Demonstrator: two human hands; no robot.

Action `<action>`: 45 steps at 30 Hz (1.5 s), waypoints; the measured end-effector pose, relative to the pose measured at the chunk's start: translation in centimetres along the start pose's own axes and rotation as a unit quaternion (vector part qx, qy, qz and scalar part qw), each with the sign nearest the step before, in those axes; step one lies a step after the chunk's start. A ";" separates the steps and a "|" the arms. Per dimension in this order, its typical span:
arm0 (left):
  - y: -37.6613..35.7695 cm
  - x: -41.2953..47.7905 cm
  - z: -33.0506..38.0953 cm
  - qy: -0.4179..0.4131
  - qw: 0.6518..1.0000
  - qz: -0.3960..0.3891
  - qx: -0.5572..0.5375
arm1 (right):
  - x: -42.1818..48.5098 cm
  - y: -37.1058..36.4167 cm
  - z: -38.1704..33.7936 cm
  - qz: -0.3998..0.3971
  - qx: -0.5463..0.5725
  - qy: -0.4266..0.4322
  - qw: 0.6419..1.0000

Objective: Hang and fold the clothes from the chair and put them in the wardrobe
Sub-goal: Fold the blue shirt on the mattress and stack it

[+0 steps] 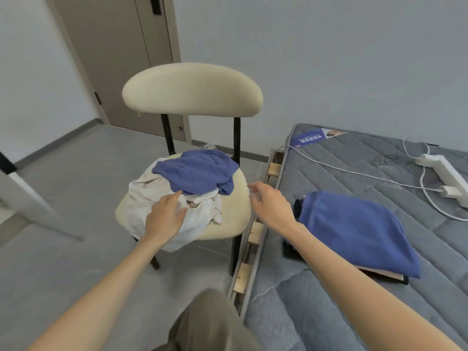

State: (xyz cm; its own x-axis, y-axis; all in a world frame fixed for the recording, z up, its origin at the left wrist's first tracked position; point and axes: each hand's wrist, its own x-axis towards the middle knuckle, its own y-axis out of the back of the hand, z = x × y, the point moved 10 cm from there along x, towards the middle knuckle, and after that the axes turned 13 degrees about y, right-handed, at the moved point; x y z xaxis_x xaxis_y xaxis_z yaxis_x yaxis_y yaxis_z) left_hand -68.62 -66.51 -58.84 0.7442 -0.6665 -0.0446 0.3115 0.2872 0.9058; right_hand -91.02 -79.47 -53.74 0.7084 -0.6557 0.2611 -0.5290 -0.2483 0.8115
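On the seat of the cream padded chair [234, 206], a crumpled blue garment [200, 173] lay partly atop a crumpled white garment [141, 198]. Just right of the chair was a grey quilted mattress [354, 160], carrying a folded blue garment [354, 229] and, farther back, a white power strip [447, 173].

Cream chair [192, 89], black frame, on grey floor [76, 178], just beside the mattress [354, 158]. On the seat: crumpled blue garment [197, 172] on top of a white garment [141, 198], which hangs over the front-left edge. Left hand [164, 214] rests on the white garment, fingers [174, 197] mostly straight, tips at the blue one's edge. Right hand [272, 202] hovers over the seat's right edge, loosely curled, holding nothing. On the mattress: folded blue garment [354, 229] over something dark [288, 252], white power strip [445, 173], white cable [342, 168]. Door [119, 59] behind the chair.
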 end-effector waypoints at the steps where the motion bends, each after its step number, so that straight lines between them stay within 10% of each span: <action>1: -0.4 0.6 -0.9 0.009 1.000 -0.010 0.009 | 0.7 -1.3 -0.3 -0.010 -0.002 0.003 1.000; 10: -7.6 6.0 -7.0 0.027 0.989 -0.133 0.051 | 7.6 -12.0 -2.6 -0.079 -0.002 0.048 0.996; 20: -8.8 7.0 -7.6 -0.012 0.997 -0.058 0.046 | 12.9 -17.6 -2.0 -0.040 -0.025 0.033 0.998; 31: -3.2 6.1 -5.4 0.023 0.989 -0.074 -0.128 | 14.3 -4.7 -6.8 0.123 0.179 0.061 0.974; 45: 16.2 -4.0 9.9 -0.170 0.924 0.031 -0.341 | 8.0 16.4 -21.0 0.186 0.236 0.213 0.930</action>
State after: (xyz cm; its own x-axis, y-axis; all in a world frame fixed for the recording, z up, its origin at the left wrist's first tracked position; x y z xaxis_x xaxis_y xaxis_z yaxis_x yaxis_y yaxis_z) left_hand -72.39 -65.96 -39.79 0.5798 -0.7790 0.2386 0.6612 0.6210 0.4210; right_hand -84.18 -73.77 -27.38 0.5033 -0.4425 0.7422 -0.8493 -0.4118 0.3303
